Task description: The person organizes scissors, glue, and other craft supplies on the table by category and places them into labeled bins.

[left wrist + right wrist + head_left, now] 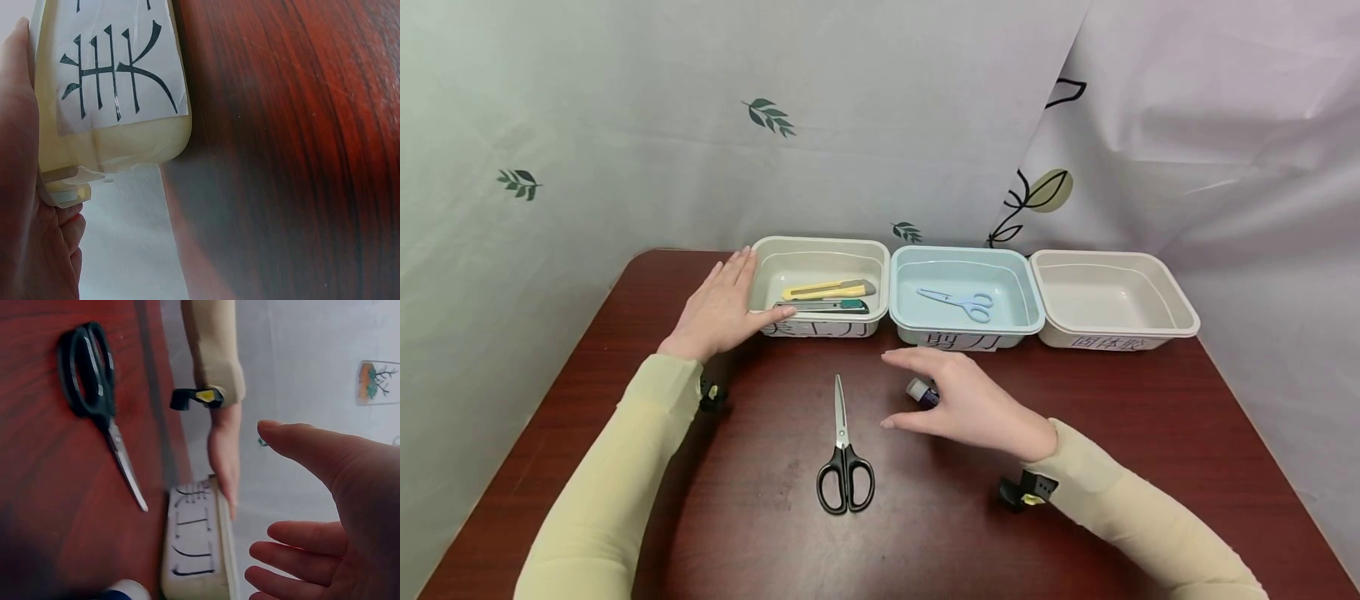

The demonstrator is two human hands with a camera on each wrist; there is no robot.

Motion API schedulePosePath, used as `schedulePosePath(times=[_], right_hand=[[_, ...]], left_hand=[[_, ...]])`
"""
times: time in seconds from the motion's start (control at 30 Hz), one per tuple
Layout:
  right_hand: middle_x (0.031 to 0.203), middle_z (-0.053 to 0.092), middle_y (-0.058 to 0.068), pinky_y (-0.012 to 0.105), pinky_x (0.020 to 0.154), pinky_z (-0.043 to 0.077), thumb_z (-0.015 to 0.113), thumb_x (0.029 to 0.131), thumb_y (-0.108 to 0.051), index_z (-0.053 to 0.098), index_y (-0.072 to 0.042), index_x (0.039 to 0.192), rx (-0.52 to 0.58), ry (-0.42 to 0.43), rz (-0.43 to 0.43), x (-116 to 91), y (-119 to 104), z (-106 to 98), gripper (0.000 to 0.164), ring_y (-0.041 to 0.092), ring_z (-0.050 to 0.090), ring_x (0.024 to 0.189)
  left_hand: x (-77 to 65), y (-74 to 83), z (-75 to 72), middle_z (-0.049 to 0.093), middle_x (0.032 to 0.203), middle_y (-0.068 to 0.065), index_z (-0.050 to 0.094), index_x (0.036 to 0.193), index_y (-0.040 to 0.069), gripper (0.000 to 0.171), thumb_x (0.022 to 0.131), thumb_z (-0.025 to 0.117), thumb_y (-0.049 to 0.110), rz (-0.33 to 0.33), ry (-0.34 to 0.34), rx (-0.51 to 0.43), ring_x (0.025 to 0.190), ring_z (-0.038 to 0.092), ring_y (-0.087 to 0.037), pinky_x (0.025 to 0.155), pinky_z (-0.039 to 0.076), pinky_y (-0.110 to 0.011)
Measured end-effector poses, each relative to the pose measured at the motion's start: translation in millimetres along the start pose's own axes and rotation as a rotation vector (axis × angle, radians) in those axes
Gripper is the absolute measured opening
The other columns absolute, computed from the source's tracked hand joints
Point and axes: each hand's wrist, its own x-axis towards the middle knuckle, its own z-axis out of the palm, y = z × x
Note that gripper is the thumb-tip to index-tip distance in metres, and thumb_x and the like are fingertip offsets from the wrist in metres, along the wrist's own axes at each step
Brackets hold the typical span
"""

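Note:
My left hand [718,304] rests against the left corner of a cream bin [822,245], its fingers along the side and its thumb at the front rim. Inside that bin lie a yellow utility knife [827,290] and a dark one with a green end [823,307]. My right hand [962,400] hovers above the table, thumb and fingers spread apart, nothing between them. Partly hidden behind it is a small dark tube with a pale cap [919,389], perhaps a glue stick. Black-handled scissors [842,454] lie on the table between both hands, blades pointing at the bins.
A light blue bin [966,253] in the middle of the row holds small blue scissors [958,300]. Beside it stands a beige bin [1112,296] at the right. Paper labels with handwriting are on the bins' fronts. A patterned white curtain [850,150] hangs behind the table.

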Motion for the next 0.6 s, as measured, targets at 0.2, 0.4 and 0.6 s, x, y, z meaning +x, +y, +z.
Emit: schedulePosePath(times=[0.2,0.4,0.6], right_hand=[[0.137,0.062,0.002,0.033,0.106,0.046,0.086,0.081,-0.046,0.062,-0.005,0.139,0.025,-0.057,0.007,-5.1,1.2,14.9,0.075,0.013,0.056,0.128],[0.137,0.063,0.002,0.031,0.108,0.044,0.087,0.081,-0.044,0.062,-0.004,0.138,0.042,-0.12,0.035,-10.0,3.3,30.8,0.074,0.012,0.055,0.128],[0.136,0.063,0.005,0.034,0.109,0.043,0.087,0.08,-0.037,0.063,-0.002,0.136,0.037,-0.158,0.023,-14.9,5.1,44.9,0.07,0.015,0.056,0.128]], left_hand=[[0.4,-0.8,0.4,0.009,0.168,-0.021,0.01,0.161,-0.005,0.118,0.089,0.049,0.08,0.0,-0.002,0.001,0.154,0.008,-0.034,0.124,0.002,-0.046],[0.2,-1.2,0.6,0.008,0.168,-0.021,0.01,0.161,-0.004,0.117,0.09,0.049,0.08,0.0,-0.008,-0.003,0.154,0.006,-0.034,0.124,0.0,-0.045],[0.6,-0.9,0.6,0.008,0.168,-0.021,0.009,0.161,-0.004,0.117,0.09,0.048,0.08,0.001,-0.005,-0.002,0.154,0.007,-0.034,0.124,-0.002,-0.043]])
